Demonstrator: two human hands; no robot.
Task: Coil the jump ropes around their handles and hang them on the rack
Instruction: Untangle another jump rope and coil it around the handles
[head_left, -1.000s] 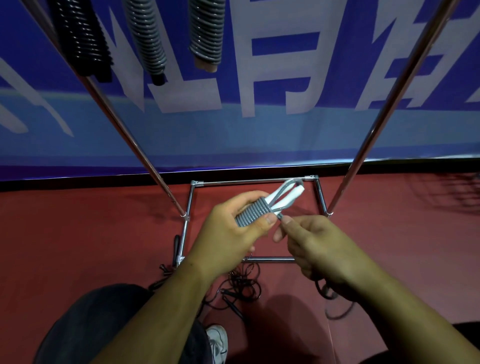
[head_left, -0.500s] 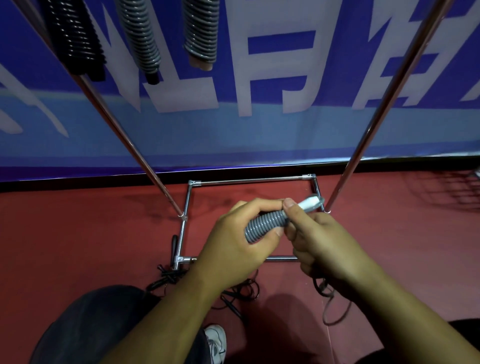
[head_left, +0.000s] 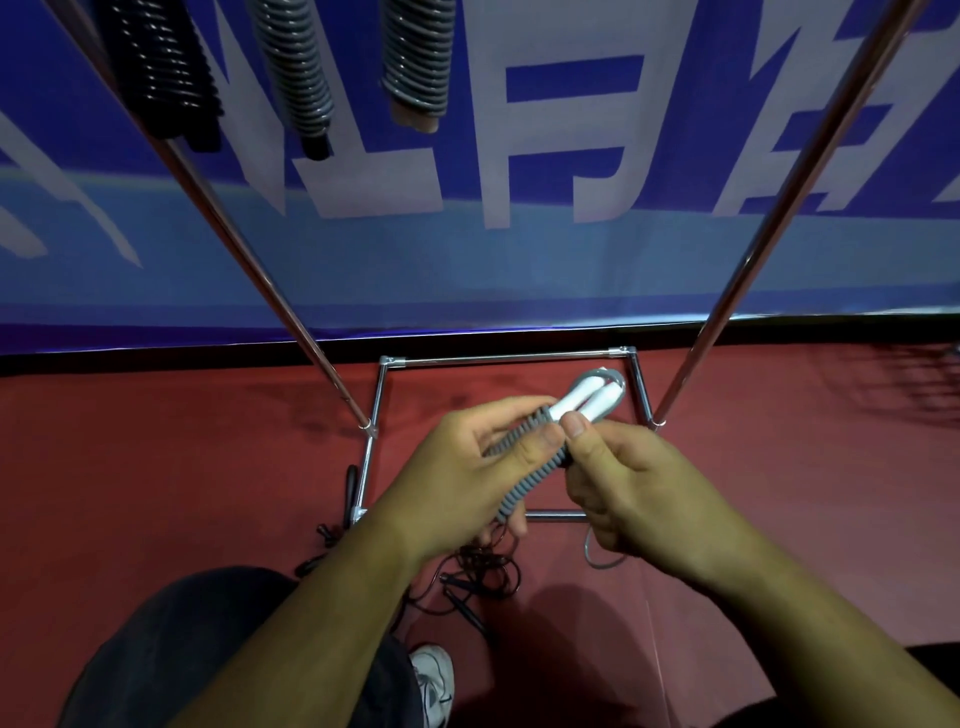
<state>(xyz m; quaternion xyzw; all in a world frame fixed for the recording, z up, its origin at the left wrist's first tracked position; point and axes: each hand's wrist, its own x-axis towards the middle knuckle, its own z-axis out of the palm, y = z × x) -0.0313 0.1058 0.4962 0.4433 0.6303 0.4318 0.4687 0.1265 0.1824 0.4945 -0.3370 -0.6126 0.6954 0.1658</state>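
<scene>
A grey jump rope is coiled tightly around its two white handles, whose tips stick out up and to the right. My left hand grips the coiled part from the left. My right hand pinches the coil's upper end just below the white tips, thumb on top. Three coiled ropes hang from the chrome rack above: a black one, a grey one and another grey one.
The rack's slanted poles and its floor frame stand in front of me. Loose black ropes lie tangled on the red floor by my shoe. A blue banner wall is behind.
The bundle has turned so both white handle tips show side by side. My right thumb moved onto the top of the coil, and both hands shifted slightly right.
</scene>
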